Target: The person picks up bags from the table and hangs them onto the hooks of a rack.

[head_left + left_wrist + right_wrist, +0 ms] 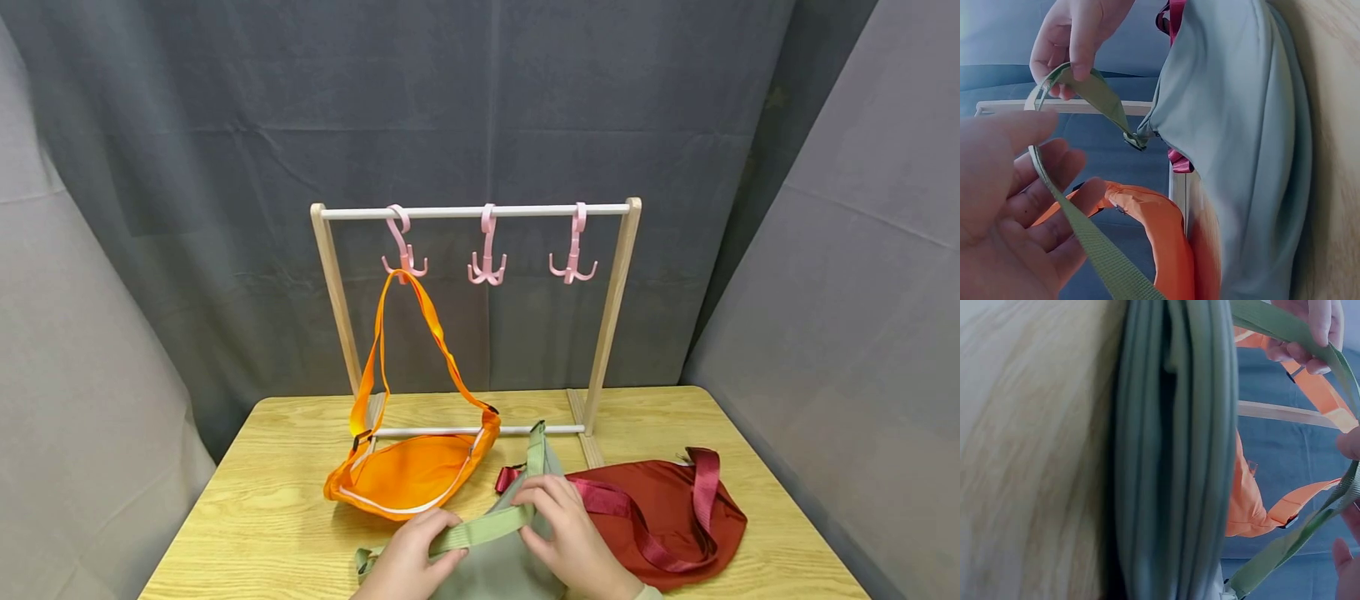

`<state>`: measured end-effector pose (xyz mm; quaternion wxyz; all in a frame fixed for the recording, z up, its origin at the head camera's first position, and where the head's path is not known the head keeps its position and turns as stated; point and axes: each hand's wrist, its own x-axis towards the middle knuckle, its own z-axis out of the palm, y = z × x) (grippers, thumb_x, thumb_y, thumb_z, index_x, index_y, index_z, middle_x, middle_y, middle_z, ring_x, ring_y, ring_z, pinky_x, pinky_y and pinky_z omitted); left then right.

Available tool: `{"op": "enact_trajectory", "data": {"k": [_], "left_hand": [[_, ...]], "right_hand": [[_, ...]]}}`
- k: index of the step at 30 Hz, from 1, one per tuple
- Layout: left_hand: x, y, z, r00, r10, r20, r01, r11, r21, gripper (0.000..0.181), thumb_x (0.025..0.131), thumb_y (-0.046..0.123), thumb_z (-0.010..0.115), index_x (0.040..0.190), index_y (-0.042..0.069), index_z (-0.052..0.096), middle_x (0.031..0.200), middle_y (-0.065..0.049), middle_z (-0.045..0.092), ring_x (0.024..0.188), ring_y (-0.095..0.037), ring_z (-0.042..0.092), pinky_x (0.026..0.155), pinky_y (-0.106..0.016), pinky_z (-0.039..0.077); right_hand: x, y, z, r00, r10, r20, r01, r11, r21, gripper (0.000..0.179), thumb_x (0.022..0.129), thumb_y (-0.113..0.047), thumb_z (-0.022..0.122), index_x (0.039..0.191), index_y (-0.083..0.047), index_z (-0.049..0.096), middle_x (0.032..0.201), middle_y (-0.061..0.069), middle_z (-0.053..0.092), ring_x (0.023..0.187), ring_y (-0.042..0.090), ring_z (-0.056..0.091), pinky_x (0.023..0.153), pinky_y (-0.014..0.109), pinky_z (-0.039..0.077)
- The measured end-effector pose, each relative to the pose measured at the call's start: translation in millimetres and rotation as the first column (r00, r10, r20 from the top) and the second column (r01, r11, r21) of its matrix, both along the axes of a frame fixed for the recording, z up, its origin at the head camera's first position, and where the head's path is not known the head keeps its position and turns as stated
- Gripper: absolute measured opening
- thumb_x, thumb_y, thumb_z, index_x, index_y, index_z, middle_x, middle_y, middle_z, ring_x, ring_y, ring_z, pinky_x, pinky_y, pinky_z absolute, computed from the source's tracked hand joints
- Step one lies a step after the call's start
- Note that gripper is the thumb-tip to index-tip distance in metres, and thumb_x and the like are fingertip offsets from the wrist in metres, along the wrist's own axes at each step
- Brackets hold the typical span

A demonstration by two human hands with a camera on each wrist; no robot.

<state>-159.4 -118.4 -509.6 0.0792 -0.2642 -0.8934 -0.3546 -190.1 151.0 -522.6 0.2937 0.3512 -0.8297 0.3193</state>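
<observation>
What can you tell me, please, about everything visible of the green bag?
The green bag looks like soft grey-green fabric, with long folds showing in the right wrist view. A lighter green, ribbed strap joins it at a dark buckle. The bag appears to rest on the table, nearer the head camera than the orange bag and hiding part of the red bag; the head picture's bottom edge cuts it off. The left hand and right hand both grip the strap.
</observation>
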Motion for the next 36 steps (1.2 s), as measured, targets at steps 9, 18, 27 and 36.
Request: {"op": "enact_trajectory", "data": {"k": [9, 18, 27, 36], "left_hand": [[2.6, -3.5, -0.1, 1.0, -0.008, -0.018, 0.009, 0.999, 0.04, 0.021, 0.094, 0.029, 0.076, 0.112, 0.023, 0.069, 0.108, 0.014, 0.068, 0.098, -0.005, 0.064, 0.091, -0.033, 0.055], [1.7, -6.0, 2.7, 1.0, -0.021, -0.015, 0.022, 0.999, 0.027, 0.023, 0.095, 0.031, 0.075, 0.114, 0.021, 0.069, 0.108, 0.012, 0.068, 0.098, -0.005, 0.064, 0.09, -0.033, 0.055], [-0.8, -6.4, 13.2, 0.998, -0.048, 0.034, 0.047, 0.998, 0.031, 0.023, 0.096, 0.035, 0.073, 0.114, 0.021, 0.068, 0.107, 0.013, 0.068, 0.095, -0.002, 0.061, 0.088, -0.031, 0.055], [0.0, -6.9, 29.9, 0.993, -0.028, 0.113, 0.02, 0.997, 0.073, 0.019, 0.094, 0.029, 0.076, 0.111, 0.024, 0.069, 0.106, 0.012, 0.066, 0.091, 0.0, 0.057, 0.083, -0.025, 0.052]], "right_hand": [[2.5, -1.1, 8.6, 0.999, 0.034, 0.0, -0.034, 0.999, 0.002, 0.046, 0.074, 0.0, 0.082, 0.111, -0.021, 0.067, 0.12, -0.011, 0.06, 0.109, 0.009, 0.053, 0.097, 0.02, 0.041], [3.3, -1.2, 15.4, 0.997, 0.059, 0.057, -0.059, 0.998, 0.007, 0.044, 0.077, 0.002, 0.079, 0.113, -0.019, 0.066, 0.118, -0.002, 0.063, 0.111, 0.012, 0.054, 0.098, 0.022, 0.046], [2.0, 0.5, 21.7, 0.999, 0.028, 0.019, -0.028, 0.999, 0.019, 0.047, 0.075, 0.002, 0.08, 0.114, -0.021, 0.067, 0.12, -0.008, 0.061, 0.109, 0.012, 0.055, 0.092, 0.029, 0.05], [0.7, 3.7, 28.5, 0.998, 0.013, 0.066, -0.016, 0.999, 0.043, 0.047, 0.076, -0.001, 0.083, 0.113, -0.024, 0.065, 0.119, -0.011, 0.06, 0.108, 0.008, 0.055, 0.091, 0.026, 0.052]]}}
